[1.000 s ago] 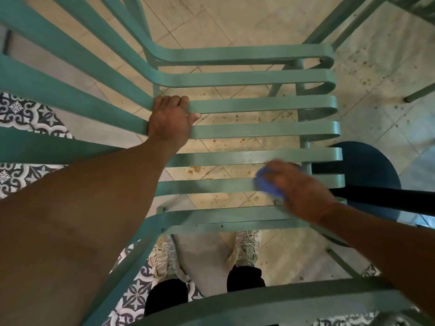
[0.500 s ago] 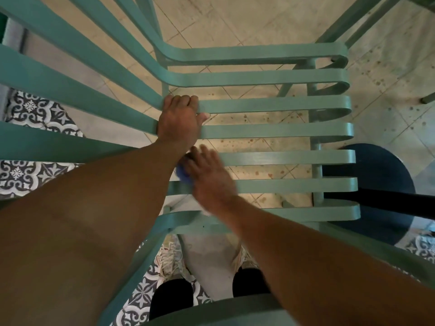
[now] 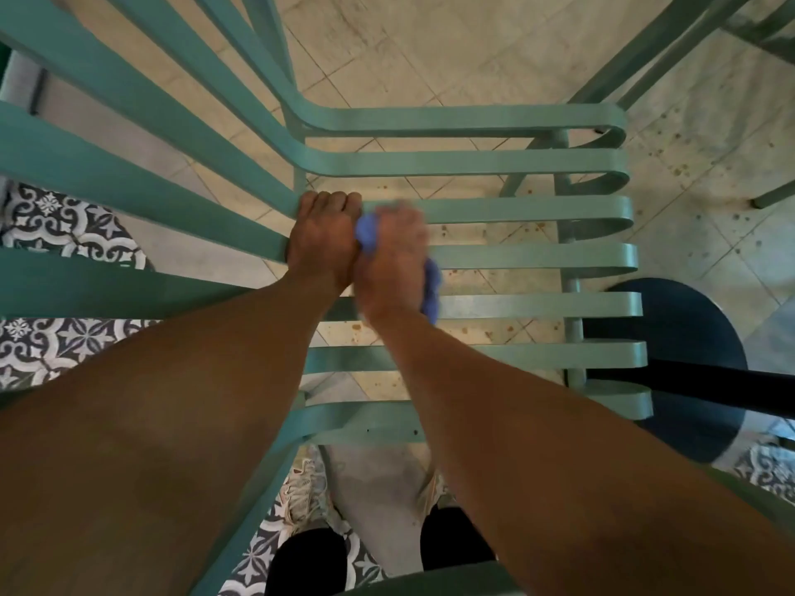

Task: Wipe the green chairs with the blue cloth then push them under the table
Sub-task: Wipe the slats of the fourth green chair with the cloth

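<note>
Two hands are seen, the left hand (image 3: 322, 238) and the right hand (image 3: 389, 260). One blue cloth (image 3: 431, 290) is counted. One green chair (image 3: 516, 208) is seen up close. Two shoes (image 3: 303, 496) are counted below.

Green chair (image 3: 494, 165) — smooth matt painted slats, soft blue cloth (image 3: 431, 290) (crumpled), speckled stone floor (image 3: 430, 49)

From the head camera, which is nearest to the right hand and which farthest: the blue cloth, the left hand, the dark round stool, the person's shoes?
Measured from the right hand:
1. Blue cloth: gripped in that hand.
2. Left hand: right beside it, holding a chair slat.
3. Dark round stool to the right and shoes below the seat: too close to call.
</note>
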`<state>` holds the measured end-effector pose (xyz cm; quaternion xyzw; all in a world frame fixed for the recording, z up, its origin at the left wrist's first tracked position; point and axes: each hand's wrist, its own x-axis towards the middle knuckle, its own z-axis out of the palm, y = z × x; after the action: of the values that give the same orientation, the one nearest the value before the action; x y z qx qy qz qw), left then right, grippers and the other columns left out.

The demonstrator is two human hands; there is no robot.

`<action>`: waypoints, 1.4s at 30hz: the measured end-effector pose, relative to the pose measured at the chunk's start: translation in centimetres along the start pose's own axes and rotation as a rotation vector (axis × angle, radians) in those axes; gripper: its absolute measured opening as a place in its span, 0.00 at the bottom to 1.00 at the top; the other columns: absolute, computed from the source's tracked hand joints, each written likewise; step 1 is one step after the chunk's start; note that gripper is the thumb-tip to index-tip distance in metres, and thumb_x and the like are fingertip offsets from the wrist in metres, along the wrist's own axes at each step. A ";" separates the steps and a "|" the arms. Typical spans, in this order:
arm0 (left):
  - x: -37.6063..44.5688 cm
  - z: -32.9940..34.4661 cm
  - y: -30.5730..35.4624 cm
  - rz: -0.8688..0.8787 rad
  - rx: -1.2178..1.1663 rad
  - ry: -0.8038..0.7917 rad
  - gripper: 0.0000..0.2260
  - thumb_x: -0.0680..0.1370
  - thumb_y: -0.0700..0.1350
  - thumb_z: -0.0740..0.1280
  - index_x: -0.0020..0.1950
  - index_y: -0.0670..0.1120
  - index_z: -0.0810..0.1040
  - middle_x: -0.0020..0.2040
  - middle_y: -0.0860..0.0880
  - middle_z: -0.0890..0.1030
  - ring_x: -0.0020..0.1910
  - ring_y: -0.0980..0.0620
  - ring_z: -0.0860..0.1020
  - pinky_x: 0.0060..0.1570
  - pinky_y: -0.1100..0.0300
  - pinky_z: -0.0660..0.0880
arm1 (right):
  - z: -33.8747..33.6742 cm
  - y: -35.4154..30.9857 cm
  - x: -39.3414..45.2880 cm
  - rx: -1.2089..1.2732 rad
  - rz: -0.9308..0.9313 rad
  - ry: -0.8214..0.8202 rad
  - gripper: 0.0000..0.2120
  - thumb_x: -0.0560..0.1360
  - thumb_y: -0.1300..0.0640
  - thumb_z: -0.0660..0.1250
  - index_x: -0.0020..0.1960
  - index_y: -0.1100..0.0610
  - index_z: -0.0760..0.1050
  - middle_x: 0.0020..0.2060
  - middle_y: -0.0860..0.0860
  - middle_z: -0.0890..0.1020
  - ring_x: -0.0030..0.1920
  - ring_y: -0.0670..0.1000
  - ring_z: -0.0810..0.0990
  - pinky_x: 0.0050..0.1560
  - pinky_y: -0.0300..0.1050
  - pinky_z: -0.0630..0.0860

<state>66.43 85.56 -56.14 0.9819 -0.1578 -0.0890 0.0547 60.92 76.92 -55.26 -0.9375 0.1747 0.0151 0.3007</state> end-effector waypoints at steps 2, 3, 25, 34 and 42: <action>0.0 0.1 0.0 0.013 0.022 -0.009 0.16 0.80 0.48 0.55 0.63 0.40 0.71 0.58 0.40 0.76 0.60 0.40 0.71 0.67 0.51 0.57 | -0.1 0.1 1.2 -0.078 -0.232 -0.113 0.24 0.73 0.64 0.62 0.69 0.59 0.67 0.71 0.60 0.66 0.74 0.62 0.58 0.74 0.55 0.53; -0.1 0.1 0.0 -0.001 0.006 -0.005 0.16 0.80 0.48 0.56 0.62 0.40 0.71 0.57 0.40 0.76 0.59 0.40 0.71 0.66 0.50 0.58 | -1.2 1.9 1.8 -0.165 -0.302 -0.142 0.25 0.73 0.61 0.63 0.70 0.57 0.66 0.73 0.59 0.64 0.74 0.61 0.57 0.75 0.55 0.50; 0.0 -0.1 0.2 -0.028 -0.036 0.014 0.21 0.81 0.56 0.57 0.65 0.41 0.71 0.60 0.40 0.76 0.61 0.40 0.70 0.70 0.49 0.57 | -7.9 10.3 8.2 -0.391 -0.057 0.176 0.26 0.74 0.54 0.62 0.71 0.50 0.64 0.73 0.57 0.64 0.73 0.61 0.59 0.71 0.68 0.48; 0.1 0.4 0.1 -0.011 0.028 -0.007 0.22 0.82 0.56 0.52 0.66 0.41 0.70 0.59 0.41 0.76 0.60 0.41 0.70 0.69 0.50 0.56 | -3.1 2.6 13.9 -0.330 0.093 0.182 0.24 0.76 0.56 0.56 0.72 0.57 0.60 0.68 0.60 0.68 0.68 0.61 0.65 0.67 0.56 0.62; 0.0 0.5 0.0 -0.004 0.030 -0.006 0.19 0.81 0.52 0.57 0.63 0.40 0.74 0.57 0.39 0.77 0.59 0.39 0.72 0.68 0.49 0.57 | -0.7 -0.8 13.4 -0.338 -0.601 -0.225 0.28 0.72 0.56 0.61 0.72 0.50 0.64 0.68 0.54 0.69 0.68 0.57 0.64 0.68 0.53 0.56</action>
<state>66.35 85.52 -56.60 0.9827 -0.1574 -0.0897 0.0392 73.70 72.85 -56.05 -0.9759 -0.1478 0.0578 0.1499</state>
